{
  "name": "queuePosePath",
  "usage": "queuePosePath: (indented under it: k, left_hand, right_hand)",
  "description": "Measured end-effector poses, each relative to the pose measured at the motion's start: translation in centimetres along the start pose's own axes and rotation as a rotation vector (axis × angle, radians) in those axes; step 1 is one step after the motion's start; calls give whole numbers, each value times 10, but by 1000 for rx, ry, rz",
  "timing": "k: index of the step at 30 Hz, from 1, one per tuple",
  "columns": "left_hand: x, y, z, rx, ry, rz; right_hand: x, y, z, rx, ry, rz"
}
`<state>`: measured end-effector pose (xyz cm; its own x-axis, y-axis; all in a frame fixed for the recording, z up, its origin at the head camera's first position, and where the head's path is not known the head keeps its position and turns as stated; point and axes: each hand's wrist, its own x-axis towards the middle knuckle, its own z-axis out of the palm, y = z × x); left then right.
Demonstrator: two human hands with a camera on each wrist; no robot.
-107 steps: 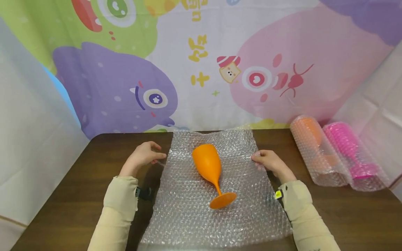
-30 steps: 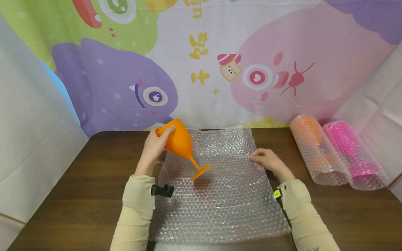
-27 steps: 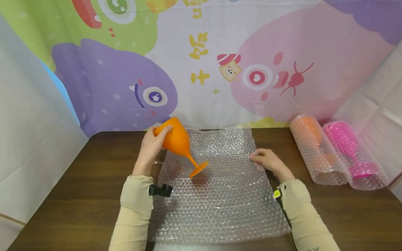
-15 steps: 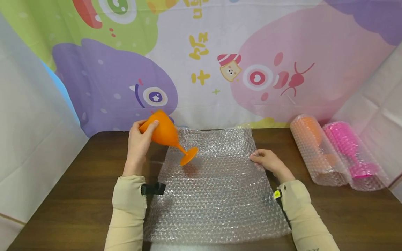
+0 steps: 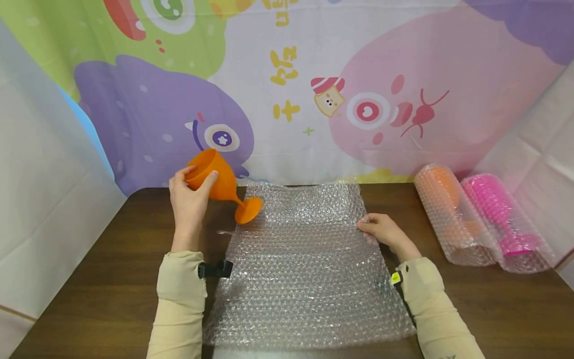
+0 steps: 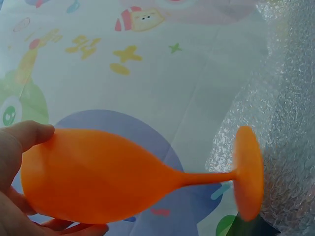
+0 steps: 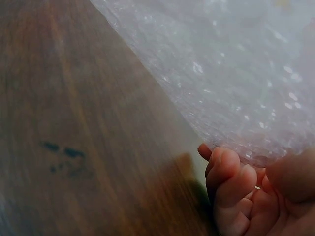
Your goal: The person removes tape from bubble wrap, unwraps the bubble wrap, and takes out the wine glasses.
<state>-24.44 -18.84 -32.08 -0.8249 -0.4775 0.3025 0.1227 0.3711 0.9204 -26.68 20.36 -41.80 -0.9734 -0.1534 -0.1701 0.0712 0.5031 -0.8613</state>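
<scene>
My left hand (image 5: pixel 188 204) grips an orange plastic goblet (image 5: pixel 220 182) by its bowl near the rim, thumb on one side and fingers on the other. The goblet is tilted, its mouth toward the back left and its round foot over the left edge of the bubble wrap (image 5: pixel 305 279). In the left wrist view the goblet's bowl (image 6: pixel 103 172), stem and foot show side-on. The right hand (image 5: pixel 385 230) pinches the right edge of the bubble wrap. In the right wrist view, its curled fingers (image 7: pixel 229 169) sit at the sheet's edge.
On the right of the dark wooden table (image 5: pixel 112 279) lie two bubble-wrapped goblets side by side, an orange one (image 5: pixel 444 187) and a pink one (image 5: pixel 489 199). A cartoon-printed curtain (image 5: pixel 296 149) hangs behind the table, with pale walls at both sides.
The left hand has lifted the goblet off the bubble wrap and carried it leftward and back, its mouth turning more into view. The right hand stays at the sheet's edge.
</scene>
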Motion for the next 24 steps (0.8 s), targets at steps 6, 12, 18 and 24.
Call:
queuePosePath:
  k: [6, 12, 18, 24]
  left_hand:
    - [2, -3, -1, -32, 78, 46]
    - [4, -4, -3, -21, 93, 97]
    - [7, -12, -7, 49, 122, 143]
    - [15, -25, -13, 149, 147, 188]
  right_hand:
    - [0, 0, 0, -8, 0, -3]
    - [0, 5, -1, -12, 5, 2]
    - [1, 6, -1, -10, -2, 3]
    - [2, 3, 0, -10, 2, 3]
